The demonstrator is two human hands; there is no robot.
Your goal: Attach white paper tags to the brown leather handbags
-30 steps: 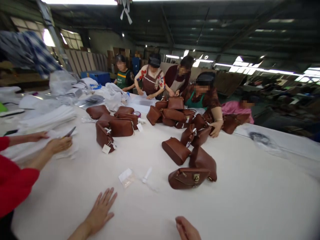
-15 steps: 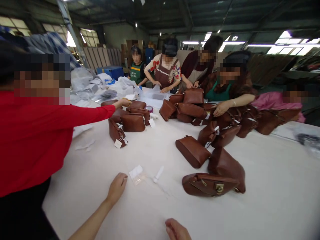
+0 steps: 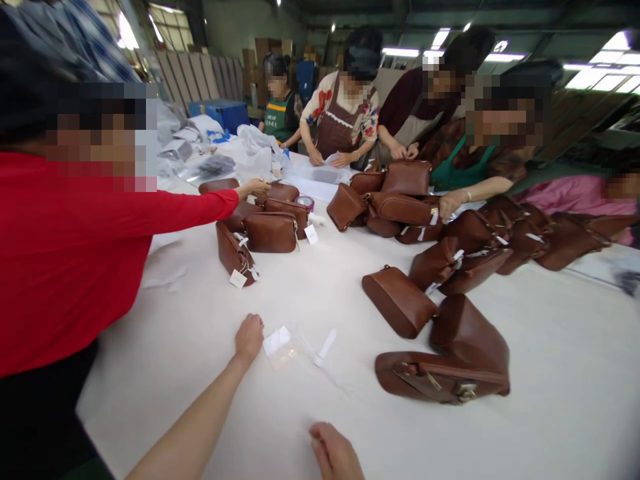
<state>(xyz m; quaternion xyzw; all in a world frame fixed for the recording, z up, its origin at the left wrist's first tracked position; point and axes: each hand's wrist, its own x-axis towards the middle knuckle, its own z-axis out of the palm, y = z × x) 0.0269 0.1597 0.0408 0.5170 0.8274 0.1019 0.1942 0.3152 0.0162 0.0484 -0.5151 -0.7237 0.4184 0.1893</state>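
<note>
My left hand [image 3: 249,339] rests on the white table, its fingers curled in and their tips hidden. Just right of it lies a small clear packet with a white card [image 3: 278,345]. A white tag strip with thin strings [image 3: 325,347] lies further right. At the bottom edge my right hand [image 3: 336,453] is partly in view, fingers bent together, with nothing visible in them. The nearest brown handbag [image 3: 430,379] lies to its upper right, showing a gold-coloured clasp. Another brown handbag [image 3: 467,333] leans behind it. Neither hand touches a bag.
A person in a red top [image 3: 75,260] reaches over a group of brown bags [image 3: 271,232] at left. A larger pile of brown bags [image 3: 405,208] spreads across the right. Several co-workers stand at the far side. Clear plastic wrapping [image 3: 255,147] and a tape roll [image 3: 305,201] lie further back.
The camera view has shifted, so the bags at right appear further right. My left hand appears higher and closer to the packet's side; my right hand shows slightly further left and higher.
</note>
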